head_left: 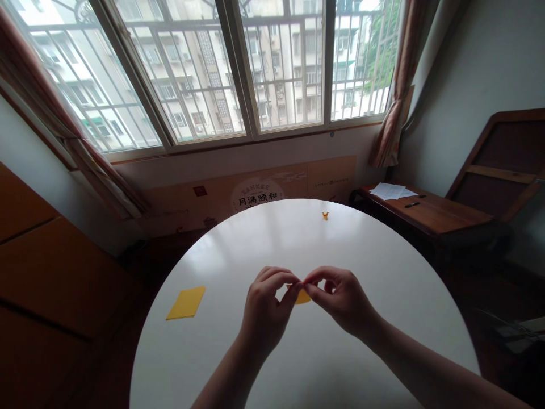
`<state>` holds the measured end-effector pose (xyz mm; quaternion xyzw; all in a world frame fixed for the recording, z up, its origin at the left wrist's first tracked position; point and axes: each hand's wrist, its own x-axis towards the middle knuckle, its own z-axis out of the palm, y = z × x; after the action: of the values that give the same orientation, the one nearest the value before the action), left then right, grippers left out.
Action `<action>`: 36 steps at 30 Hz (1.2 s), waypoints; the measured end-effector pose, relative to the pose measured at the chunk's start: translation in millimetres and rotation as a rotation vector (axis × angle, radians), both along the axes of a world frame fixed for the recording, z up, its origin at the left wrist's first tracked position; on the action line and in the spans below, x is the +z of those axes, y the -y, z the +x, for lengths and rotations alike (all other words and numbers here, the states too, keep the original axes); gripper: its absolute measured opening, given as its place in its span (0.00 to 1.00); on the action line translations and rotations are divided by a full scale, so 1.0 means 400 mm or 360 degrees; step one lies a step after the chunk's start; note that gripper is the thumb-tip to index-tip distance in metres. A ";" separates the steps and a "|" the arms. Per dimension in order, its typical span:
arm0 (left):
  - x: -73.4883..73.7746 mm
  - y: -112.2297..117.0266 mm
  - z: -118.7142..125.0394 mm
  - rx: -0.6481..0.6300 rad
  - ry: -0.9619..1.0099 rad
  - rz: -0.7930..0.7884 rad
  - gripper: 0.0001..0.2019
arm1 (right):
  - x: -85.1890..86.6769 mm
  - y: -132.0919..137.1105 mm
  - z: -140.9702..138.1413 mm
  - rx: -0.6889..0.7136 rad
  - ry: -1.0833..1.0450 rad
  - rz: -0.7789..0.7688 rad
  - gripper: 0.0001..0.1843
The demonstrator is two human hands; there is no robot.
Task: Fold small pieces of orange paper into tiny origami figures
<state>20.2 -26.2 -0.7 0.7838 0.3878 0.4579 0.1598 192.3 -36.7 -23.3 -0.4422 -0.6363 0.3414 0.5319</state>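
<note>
Over the middle of a round white table [298, 352], my left hand [266, 307] and my right hand [338, 298] meet fingertip to fingertip. Both pinch a small folded piece of orange-yellow paper [303, 297], which hangs just above the tabletop; most of it is hidden by the fingers. A flat square sheet of yellow paper [186, 302] lies on the table to the left of my left hand. A tiny folded orange paper figure [325, 215] stands near the table's far edge.
A large barred window [238, 68] with curtains fills the back wall. A printed cardboard panel [255, 196] leans below it. To the right stands a wooden bench [430, 213] with white papers [389, 191] and a pen. Wooden furniture [51, 272] is at the left.
</note>
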 end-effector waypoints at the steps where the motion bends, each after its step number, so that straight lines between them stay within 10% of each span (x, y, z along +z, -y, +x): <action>1: -0.001 0.000 0.001 -0.0007 0.0021 0.0001 0.06 | -0.001 -0.001 0.000 0.0014 -0.0009 -0.0014 0.05; 21: -0.010 -0.011 -0.002 -0.0002 0.0624 -0.0414 0.08 | -0.010 -0.028 0.013 0.0072 0.0228 0.0051 0.06; 26: 0.001 -0.038 -0.034 0.0198 0.1198 -0.0524 0.12 | -0.026 -0.047 0.019 0.0025 0.0470 -0.0016 0.05; 36: -0.026 -0.061 -0.017 0.0224 0.1763 -0.1267 0.23 | -0.055 -0.048 0.002 0.0226 -0.0024 -0.0090 0.13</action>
<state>13.3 -1.8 -11.0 0.2884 0.4376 0.6233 0.5803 192.9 -17.7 -45.3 -0.4082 -0.6521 0.3996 0.4984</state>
